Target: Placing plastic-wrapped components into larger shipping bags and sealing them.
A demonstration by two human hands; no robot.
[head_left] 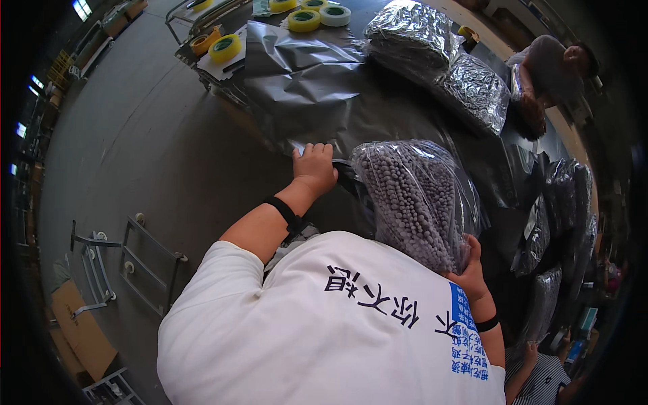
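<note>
Beads fill the clear plastic bag [413, 202], a long bulging sack that stands nearly upright over the dark table [378, 115], its long axis running from its rounded top down toward the person's chest. The right hand [470, 270] is wrapped around the bag's lower end, fingers closed on the plastic, so it carries the weight. The left hand [314, 169] lies just left of the bag's top, fingers curled over the edge of a grey foil sheet [304, 81] spread flat on the table; it seems to pinch that edge, though the grip is partly hidden. Beyond the bag, further up the table, lie two silver foil packs [439, 61], and past the sheet several rolls of tape [304, 19]. To the bag's right, another person [553, 67] leans over the table.
</note>
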